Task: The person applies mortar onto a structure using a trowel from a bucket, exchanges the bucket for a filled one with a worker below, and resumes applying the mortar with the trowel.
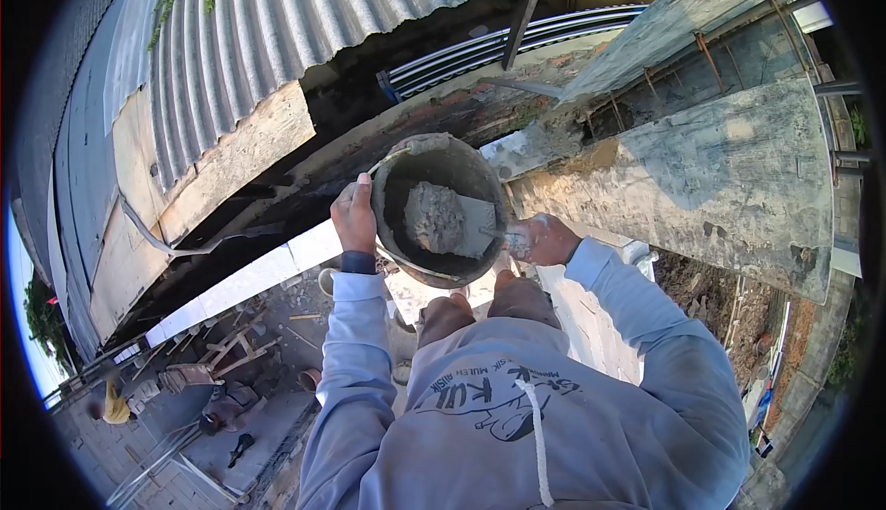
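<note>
A dark, mortar-stained bucket (472, 167) is in front of me, high above the ground. My left hand (354, 215) grips its left rim, fingers closed over the edge. At the right side, my right hand (546, 239) is wrapped round the handle of a trowel. The flat trowel blade (478, 218) reaches inside the bucket, against a lump of wet grey mortar (434, 216). Part of the blade is hidden by the mortar, and the handle is mostly covered by my fingers.
Formwork boards (683, 178) extend to the right, with rusty rebar (711, 62) between them. A corrugated roof (249, 39) lies at upper left. Far below at lower left are a person in yellow (116, 405), another person (229, 407) and scattered wood (231, 348).
</note>
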Tool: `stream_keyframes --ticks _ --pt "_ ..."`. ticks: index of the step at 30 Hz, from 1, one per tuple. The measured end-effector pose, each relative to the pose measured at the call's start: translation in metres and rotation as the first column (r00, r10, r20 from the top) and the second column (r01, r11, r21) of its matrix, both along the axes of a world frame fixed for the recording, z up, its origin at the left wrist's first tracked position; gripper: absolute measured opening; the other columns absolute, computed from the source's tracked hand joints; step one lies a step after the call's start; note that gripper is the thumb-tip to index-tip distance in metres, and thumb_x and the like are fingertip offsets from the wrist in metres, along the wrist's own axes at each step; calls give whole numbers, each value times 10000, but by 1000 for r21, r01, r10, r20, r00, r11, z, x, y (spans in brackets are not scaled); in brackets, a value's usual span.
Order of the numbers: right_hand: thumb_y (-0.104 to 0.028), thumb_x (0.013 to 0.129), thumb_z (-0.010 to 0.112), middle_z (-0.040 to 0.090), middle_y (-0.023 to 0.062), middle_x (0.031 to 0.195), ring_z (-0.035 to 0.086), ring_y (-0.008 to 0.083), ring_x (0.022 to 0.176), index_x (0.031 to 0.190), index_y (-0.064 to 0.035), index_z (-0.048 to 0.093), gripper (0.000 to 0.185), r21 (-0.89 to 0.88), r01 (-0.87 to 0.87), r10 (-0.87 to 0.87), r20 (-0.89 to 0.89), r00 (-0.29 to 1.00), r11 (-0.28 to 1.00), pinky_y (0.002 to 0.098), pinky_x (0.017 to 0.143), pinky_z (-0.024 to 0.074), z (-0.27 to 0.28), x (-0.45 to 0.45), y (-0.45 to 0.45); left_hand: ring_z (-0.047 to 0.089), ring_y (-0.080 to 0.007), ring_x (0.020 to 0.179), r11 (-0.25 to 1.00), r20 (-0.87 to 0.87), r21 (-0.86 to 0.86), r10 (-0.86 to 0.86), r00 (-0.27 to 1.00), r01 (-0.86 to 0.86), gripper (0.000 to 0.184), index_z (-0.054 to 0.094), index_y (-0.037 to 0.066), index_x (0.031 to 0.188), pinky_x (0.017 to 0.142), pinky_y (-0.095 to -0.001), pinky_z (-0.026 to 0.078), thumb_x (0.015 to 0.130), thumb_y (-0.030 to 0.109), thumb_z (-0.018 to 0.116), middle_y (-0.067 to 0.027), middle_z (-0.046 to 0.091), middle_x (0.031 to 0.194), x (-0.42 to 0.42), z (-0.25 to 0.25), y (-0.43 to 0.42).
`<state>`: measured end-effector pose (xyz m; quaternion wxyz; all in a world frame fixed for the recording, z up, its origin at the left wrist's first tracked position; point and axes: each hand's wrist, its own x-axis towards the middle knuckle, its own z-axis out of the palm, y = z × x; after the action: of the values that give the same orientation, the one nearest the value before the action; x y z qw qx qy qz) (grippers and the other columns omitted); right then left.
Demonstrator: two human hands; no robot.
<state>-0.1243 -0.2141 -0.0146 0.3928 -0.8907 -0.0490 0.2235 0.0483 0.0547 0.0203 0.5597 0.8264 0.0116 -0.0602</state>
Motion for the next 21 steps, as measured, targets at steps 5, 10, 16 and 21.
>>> stream_keyframes --ticks 5,10,16,21 --pt "-338 788 667 637 168 784 610 289 673 1051 -38 598 405 23 232 -233 151 961 972 390 667 477 -32 -59 -20 404 -84 643 996 -68 -84 -2 998 -4 384 577 -26 709 605 -255 365 936 279 523 13 519 660 8 -18 29" --pt "-391 757 692 625 105 724 588 205 578 909 -47 639 380 354 719 -429 -616 660 598 349 514 488 -31 -66 -82 424 -74 667 999 -59 -38 3 998 -6 385 595 -13 734 624 -245 368 947 297 514 22 538 704 9 -9 26" --pt "-365 812 627 544 53 653 523 175 473 889 -77 555 307 472 880 -609 -714 345 -56 304 407 412 -106 -53 -153 436 -87 675 992 -38 123 24 999 -20 418 581 -5 723 650 -261 384 954 332 490 6 551 707 12 -2 12" --pt "-368 841 608 534 60 658 505 172 476 884 -69 544 309 552 825 -538 -735 413 -121 292 423 415 -110 -61 -135 386 -87 624 999 -85 36 20 996 -17 426 563 -35 698 587 -264 346 944 308 507 14 488 639 17 -8 9"
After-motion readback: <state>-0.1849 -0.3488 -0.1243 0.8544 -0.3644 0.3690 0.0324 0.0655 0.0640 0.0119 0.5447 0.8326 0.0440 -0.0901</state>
